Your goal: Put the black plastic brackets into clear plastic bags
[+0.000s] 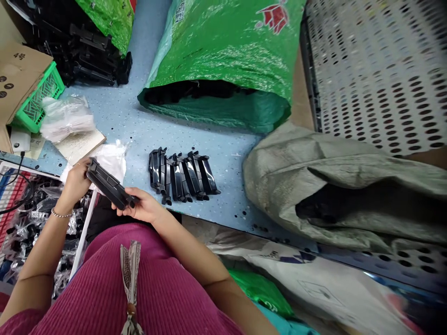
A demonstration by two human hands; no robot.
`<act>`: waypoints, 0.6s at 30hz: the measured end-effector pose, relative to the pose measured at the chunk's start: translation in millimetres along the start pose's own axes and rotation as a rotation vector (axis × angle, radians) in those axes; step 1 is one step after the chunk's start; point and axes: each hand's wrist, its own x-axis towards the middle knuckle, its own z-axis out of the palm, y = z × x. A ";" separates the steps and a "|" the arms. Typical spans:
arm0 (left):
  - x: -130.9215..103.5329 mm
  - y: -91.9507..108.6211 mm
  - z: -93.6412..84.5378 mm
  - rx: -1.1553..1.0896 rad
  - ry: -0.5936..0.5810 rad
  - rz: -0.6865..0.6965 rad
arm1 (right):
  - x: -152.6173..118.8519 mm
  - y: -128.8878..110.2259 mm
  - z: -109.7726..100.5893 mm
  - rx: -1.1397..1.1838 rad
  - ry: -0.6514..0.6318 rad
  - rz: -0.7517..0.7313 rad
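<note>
Both hands grip one long black plastic part, held at a slant above the near edge of the table. My left hand has its fingers closed on the far-left end. At the lower right end, my right hand is wrapped round the part, thumb on top. To the right, a row of similar glossy black plastic parts lies side by side on the blue speckled table. White plastic bags lie flat just behind the held part.
A green sack lies with its mouth facing me, dark contents inside. A grey woven sack gapes at right beside a perforated panel. Black parts are heaped back left, near a green basket and cardboard. Bagged pieces fill a crate below left.
</note>
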 end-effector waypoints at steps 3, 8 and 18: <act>2.7 -5.7 -4.9 -0.024 -0.049 -0.029 | 0.8 10.9 -15.1 0.168 0.122 0.055; -17.4 19.9 1.2 0.080 -0.088 0.204 | 1.6 3.8 -11.3 0.426 0.022 0.158; -56.4 66.7 29.6 -0.139 -0.344 0.421 | 0.2 18.6 17.3 -0.625 0.412 -0.432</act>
